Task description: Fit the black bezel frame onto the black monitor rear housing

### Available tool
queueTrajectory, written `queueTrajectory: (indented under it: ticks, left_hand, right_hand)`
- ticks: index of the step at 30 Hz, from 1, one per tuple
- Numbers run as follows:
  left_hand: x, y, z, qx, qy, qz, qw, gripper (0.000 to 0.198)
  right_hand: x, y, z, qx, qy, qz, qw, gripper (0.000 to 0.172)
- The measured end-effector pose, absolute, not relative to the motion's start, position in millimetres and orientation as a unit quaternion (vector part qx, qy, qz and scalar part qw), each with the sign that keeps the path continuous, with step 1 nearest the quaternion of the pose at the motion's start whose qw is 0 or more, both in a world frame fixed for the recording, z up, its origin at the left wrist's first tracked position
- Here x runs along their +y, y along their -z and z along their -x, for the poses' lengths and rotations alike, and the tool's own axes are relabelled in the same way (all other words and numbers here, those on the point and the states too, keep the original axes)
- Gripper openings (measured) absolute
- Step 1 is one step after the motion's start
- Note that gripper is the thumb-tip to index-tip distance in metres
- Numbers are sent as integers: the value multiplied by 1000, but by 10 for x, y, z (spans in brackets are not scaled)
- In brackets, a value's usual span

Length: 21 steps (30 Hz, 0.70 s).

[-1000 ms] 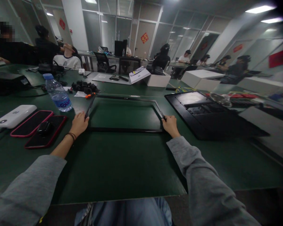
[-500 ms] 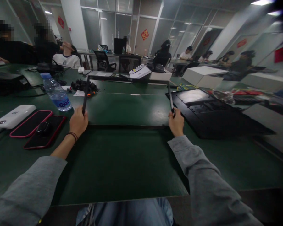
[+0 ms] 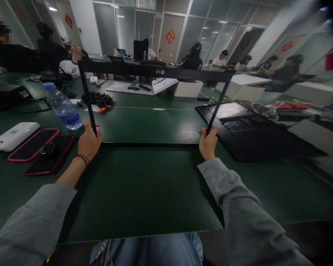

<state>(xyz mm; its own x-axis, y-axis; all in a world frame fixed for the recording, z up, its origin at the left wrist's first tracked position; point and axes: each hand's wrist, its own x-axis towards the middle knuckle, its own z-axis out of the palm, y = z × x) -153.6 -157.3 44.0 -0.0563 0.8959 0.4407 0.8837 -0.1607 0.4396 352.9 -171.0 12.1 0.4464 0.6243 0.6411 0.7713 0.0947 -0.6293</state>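
Observation:
A thin black monitor bezel frame [image 3: 155, 70] stands tilted up over the green table [image 3: 150, 192]. Its wider far bar carries an upside-down LG logo, and its centre is open, showing the tabletop through it. My left hand [image 3: 89, 142] is closed round the left side bar near the lower corner. On the opposite side bar, my right hand [image 3: 208, 143] grips at about the same height. The near bar runs low between both hands; whether it touches the table I cannot tell. A flat black panel [image 3: 255, 136] lies just right of my right hand.
Left of my left hand are a water bottle [image 3: 63, 107], a white power bank [image 3: 14, 136] and two red-edged phones, one with a small black case [image 3: 49, 149] on it. White boxes [image 3: 187, 89], black cables [image 3: 100, 99] and a clear-wrapped item [image 3: 263, 111] lie farther back. Other people sit beyond.
The bezel frame has tipped up: its far bar rose and now looks wider and nearer, with the logo showing. Both hands have kept their hold at nearly the same spots.

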Motion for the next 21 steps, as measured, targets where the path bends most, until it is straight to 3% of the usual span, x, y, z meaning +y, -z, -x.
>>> queueTrajectory:
  ticks: [3,6,14,21]
  left_hand:
    - [-1530,-404,1582,657,-354,-665,-36,42]
    - [-1463,-335,1631,646,-331,-686,-59,47]
    - [-1325,-140,1688,658,-198,-726,-15,53]
    - [-1331,-141,1674,677,-167,-717,11,41]
  right_hand:
    - [-1716,-100,-3525,-519,60,682,511,41]
    - [-1699,-63,-3559,-517,43,705,483,40]
    - [-1626,52,-3721,-548,55,743,379,33]
    - [-1600,58,-3763,-541,15,779,316,32]
